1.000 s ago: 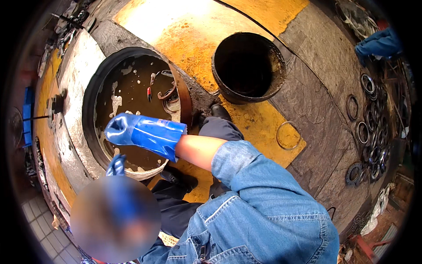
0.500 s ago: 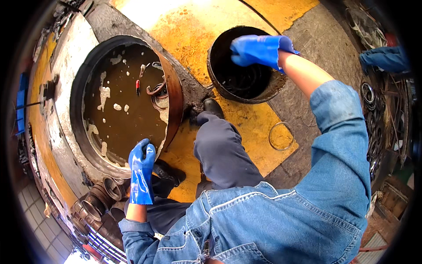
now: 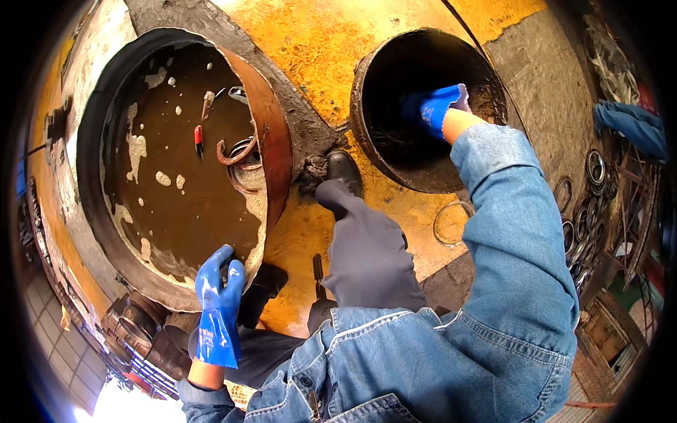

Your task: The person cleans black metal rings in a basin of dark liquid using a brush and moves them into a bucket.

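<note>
My left hand [image 3: 220, 285], in a wet blue rubber glove, is held at the near rim of a large round tub [image 3: 276, 130]. Its thumb stands apart from the fingers and nothing shows between them. Murky brown water [image 3: 169, 204] with patches of foam fills the tub. Curved metal rings [image 3: 238, 156] stick out of it at the right wall, and a red-handled tool [image 3: 199, 137] lies in the middle. Deep inside a dark metal drum [image 3: 423, 178] reaches my right hand [image 3: 438, 109], also gloved in blue. Shadow hides its fingers and whatever they touch.
A thin metal ring [image 3: 436, 225] lies on the yellow floor plate right of my leg. Several metal rings [image 3: 584, 225] are heaped at the far right, below a blue cloth [image 3: 631, 127]. Rusty cylindrical parts [image 3: 134, 331] stand at the lower left, near the tub.
My right hand has gone from above the drum's opening down into its dark inside. The left thumb has spread away from the fingers. The view has shifted slightly.
</note>
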### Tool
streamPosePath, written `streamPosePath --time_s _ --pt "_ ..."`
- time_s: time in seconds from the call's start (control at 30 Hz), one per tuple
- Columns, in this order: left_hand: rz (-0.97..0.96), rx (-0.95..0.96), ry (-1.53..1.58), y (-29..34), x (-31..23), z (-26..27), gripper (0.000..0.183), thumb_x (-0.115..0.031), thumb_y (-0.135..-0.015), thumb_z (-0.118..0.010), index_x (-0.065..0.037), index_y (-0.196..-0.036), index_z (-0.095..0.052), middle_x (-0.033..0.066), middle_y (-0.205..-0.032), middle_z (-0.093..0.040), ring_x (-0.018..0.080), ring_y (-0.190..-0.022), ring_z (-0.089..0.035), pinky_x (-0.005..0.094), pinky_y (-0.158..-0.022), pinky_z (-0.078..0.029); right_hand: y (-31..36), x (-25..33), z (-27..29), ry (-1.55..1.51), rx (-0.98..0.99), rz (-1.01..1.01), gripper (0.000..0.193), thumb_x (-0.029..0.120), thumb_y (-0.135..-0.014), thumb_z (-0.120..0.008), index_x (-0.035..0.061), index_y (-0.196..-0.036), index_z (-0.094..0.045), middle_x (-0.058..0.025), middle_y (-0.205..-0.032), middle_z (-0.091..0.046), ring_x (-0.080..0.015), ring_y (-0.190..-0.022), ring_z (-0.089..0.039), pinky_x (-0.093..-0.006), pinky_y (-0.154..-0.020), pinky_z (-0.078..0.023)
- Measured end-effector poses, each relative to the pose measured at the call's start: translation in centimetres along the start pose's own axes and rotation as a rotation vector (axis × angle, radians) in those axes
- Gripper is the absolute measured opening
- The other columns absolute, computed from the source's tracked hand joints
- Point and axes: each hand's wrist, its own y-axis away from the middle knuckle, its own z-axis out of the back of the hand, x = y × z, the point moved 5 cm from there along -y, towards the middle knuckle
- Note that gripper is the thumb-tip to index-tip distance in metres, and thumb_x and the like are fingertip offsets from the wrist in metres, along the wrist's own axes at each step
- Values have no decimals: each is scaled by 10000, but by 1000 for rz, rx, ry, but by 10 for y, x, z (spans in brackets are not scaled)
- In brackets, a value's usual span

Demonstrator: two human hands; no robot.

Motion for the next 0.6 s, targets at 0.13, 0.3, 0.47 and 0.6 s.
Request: streamPosePath --time_s 0.13,0.3,0.47,0.6 --pt "11 46 -41 2 2 -1 298 -120 -879 -716 20 -1142 -708 220 -1114 -730 335 -991 -721 405 -900 -567 25 0 -6 1257 -317 317 690 619 -989 -518 143 -1488 -520 -60 -1455 -606 -253 -1373 -521 -338 -1189 -334" --pt "12 69 -53 -3 1 -3 296 -122 -882 -716 20 -1142 -708 221 -1114 -729 350 -1011 -712 417 -916 -558 38 -15 -34 2269 -762 388 663 593 -972 -540 140 -1456 -542 -67 -1422 -622 -261 -1340 -542 -349 -1158 -360" --pt "51 89 -35 -2 6 -4 300 -125 -886 -715 13 -1152 -705 221 -1116 -729 355 -1024 -708 425 -926 -554 34 -29 -51 2921 -616 79 637 566 -955 -563 136 -1424 -564 -73 -1389 -637 -268 -1306 -563 -359 -1126 -386" --pt "52 86 -9 -2 5 -4 298 -123 -884 -715 15 -1147 -703 222 -1112 -728 356 -1018 -707 423 -918 -557 25 -60 -47 3259 44 -88 616 545 -941 -580 133 -1399 -582 -78 -1363 -650 -274 -1279 -579 -367 -1101 -406"
